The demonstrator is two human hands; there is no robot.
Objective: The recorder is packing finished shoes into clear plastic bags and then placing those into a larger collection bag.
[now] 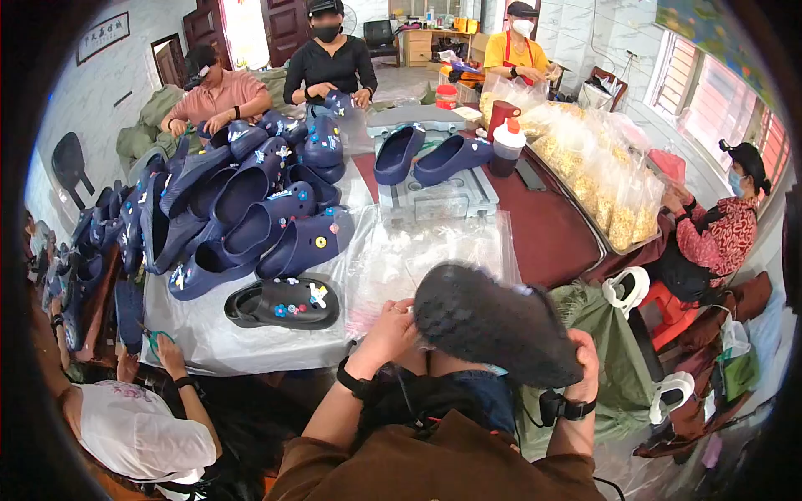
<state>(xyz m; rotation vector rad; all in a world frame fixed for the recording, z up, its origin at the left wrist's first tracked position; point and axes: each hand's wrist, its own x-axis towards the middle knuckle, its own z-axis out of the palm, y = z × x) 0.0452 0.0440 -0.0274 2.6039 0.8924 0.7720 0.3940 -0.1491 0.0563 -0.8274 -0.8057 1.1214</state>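
A black clog (493,326) is tilted in front of me with its sole toward the camera, slightly smeared by motion. My right hand (585,363) grips its lower right end. My left hand (388,334) is closed beside its left end, fingertips bunched at the edge; what they pinch, if anything, is hidden. Another black clog (284,302), decorated with small colourful charms, lies on the plastic-covered table to the left. Behind it a heap of navy clogs (267,221) carries similar charms. Clear plastic (401,259) lies on the table just beyond my left hand.
Two navy clogs (430,157) rest on a grey plastic case (434,196). A dark-filled bottle (506,150) stands right of it, near a tray of filled clear bags (593,175). A co-worker at lower left holds green-handled scissors (156,338). Several other people sit around the table.
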